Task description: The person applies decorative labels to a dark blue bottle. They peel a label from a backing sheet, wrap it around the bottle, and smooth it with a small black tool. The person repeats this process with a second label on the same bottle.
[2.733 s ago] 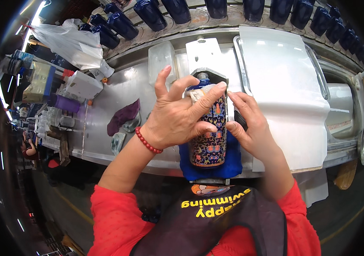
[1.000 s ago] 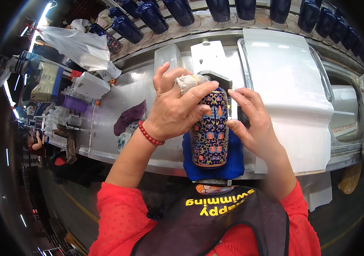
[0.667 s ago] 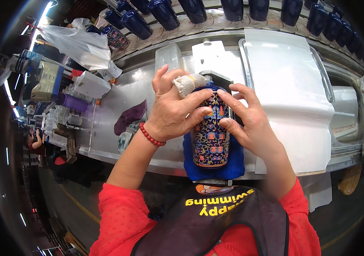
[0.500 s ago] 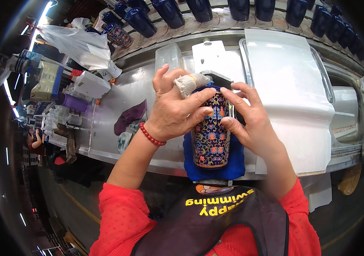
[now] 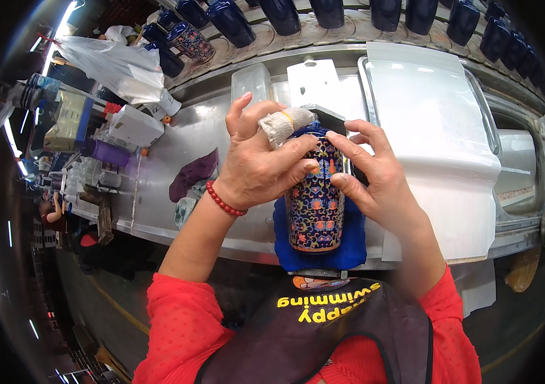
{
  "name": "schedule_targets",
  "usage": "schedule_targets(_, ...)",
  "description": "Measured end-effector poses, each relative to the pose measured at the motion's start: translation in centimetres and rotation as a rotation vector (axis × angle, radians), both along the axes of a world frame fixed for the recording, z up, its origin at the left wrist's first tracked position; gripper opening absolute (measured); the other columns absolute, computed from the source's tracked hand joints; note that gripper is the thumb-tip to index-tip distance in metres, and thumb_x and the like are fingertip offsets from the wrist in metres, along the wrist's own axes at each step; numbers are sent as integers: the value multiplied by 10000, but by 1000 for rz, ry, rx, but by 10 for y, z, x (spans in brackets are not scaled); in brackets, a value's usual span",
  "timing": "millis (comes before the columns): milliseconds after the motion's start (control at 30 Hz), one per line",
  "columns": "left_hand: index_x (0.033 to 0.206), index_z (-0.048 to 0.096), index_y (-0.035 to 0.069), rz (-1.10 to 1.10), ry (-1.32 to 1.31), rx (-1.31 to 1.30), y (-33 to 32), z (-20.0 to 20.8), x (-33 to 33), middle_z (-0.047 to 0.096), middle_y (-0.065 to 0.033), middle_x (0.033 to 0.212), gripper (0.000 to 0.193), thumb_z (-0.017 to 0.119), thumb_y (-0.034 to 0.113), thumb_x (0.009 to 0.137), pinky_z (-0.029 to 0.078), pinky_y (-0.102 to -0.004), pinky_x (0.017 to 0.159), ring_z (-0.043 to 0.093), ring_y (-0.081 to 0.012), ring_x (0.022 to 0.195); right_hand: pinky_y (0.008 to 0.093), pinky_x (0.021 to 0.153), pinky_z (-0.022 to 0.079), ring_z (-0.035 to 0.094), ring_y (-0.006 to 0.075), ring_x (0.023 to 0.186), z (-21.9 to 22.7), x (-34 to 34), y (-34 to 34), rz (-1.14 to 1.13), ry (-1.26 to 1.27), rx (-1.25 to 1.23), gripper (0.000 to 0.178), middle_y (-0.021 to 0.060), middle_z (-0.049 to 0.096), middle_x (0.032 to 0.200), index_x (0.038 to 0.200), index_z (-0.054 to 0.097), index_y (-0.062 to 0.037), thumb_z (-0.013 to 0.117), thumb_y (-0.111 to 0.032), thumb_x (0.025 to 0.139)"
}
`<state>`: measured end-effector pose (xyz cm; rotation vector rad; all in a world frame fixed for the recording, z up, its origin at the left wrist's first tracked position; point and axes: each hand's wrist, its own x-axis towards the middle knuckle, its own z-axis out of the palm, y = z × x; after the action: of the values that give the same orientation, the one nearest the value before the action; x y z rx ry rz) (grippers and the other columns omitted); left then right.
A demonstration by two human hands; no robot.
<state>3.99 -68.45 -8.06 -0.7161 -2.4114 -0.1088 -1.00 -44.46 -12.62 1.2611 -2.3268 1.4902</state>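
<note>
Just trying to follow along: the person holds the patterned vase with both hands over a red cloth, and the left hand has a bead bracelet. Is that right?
Not quite. In the head view the cloth under the vase is blue, not red. The rest holds: both the left hand and the right hand are on the vase, and a bead bracelet sits on the left wrist.

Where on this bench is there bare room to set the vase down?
Bare metal lies left of the left hand, between the purple cloth and the clear tub. The white tray, right of the right hand, is also bare. Crowded: the blue pad under the patterned vase, and the far-left boxes and bags.
</note>
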Motion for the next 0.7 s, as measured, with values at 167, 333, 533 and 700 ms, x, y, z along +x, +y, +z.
schedule_targets(167, 1025, 765, 190, -5, 0, 68, -1, -3, -1, 722, -57, 1110, 314, 672, 479, 945, 174, -540, 1206, 516, -269, 1237, 438, 987, 504, 575, 353, 1151, 3, 0, -6, -24, 81, 10, 495, 223, 513, 1381, 1334, 658, -65, 789, -238, 890)
schedule_targets(333, 1039, 764, 201, 2, -28, 109, 0, -1, 0, 716, -45, 1132, 238, 707, 402, 925, 183, -542, 1202, 514, -274, 1244, 434, 984, 506, 575, 365, 1185, 5, -3, -5, -28, 17, -32, 488, 230, 515, 1372, 1324, 656, -44, 783, -253, 902)
schedule_targets(533, 1039, 758, 253, -61, -47, 49, 2, 7, -9, 725, -26, 1108, 236, 756, 183, 814, 190, -538, 1205, 533, -267, 1251, 423, 1011, 501, 570, 342, 1223, -1, -3, 3, -69, -4, -13, 575, 187, 493, 1411, 1412, 579, -27, 724, -357, 964)
schedule_targets(700, 1016, 751, 240, -77, -16, -92, -1, 17, -12, 735, -22, 1069, 223, 747, 178, 802, 220, -524, 1195, 536, -268, 1262, 420, 1013, 501, 571, 342, 1231, -7, -2, 7, -70, -24, -8, 580, 187, 497, 1409, 1417, 572, -25, 719, -362, 968)
